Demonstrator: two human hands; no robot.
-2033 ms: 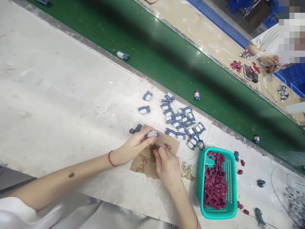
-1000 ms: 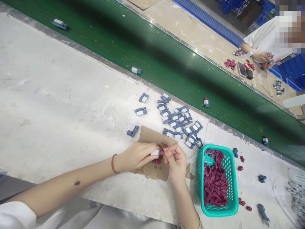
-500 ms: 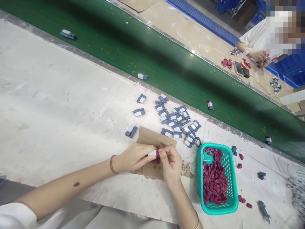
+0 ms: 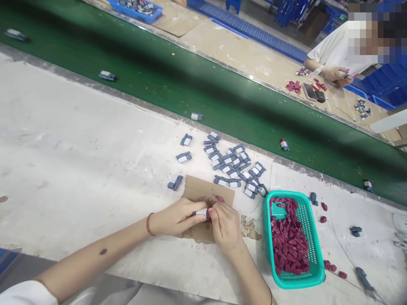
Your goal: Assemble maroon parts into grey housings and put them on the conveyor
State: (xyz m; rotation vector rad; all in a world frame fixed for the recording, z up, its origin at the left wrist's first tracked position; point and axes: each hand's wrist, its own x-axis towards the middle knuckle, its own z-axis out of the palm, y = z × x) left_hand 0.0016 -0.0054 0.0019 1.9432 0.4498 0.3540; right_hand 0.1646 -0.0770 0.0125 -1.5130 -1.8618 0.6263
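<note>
Over a sheet of brown cardboard (image 4: 203,184), my left hand (image 4: 174,217) pinches a small grey-and-white plastic part (image 4: 200,212). My right hand (image 4: 227,226) is closed at that part's right end, its thumb and fingers pressed on a dark red plastic piece (image 4: 208,214), mostly hidden by the fingers. The red piece touches the part. Another dark red piece (image 4: 219,198) lies on the cardboard just beyond my fingers. Several similar grey-and-white parts (image 4: 227,161) lie in a loose cluster beyond the cardboard.
A teal basket (image 4: 320,267) of dark red pieces stands at right, with loose pieces beside it. Beyond the table runs a green conveyor belt (image 4: 152,80) carrying several parts. Across it, a co-worker's hands (image 4: 338,76) hold something small. A blue tray (image 4: 152,16) stands at the far side.
The view has shifted a little. On the belt, the parts have shifted, and one more shows at the left. My hands stay together on the part, the right fingers now curled closer around its end.
</note>
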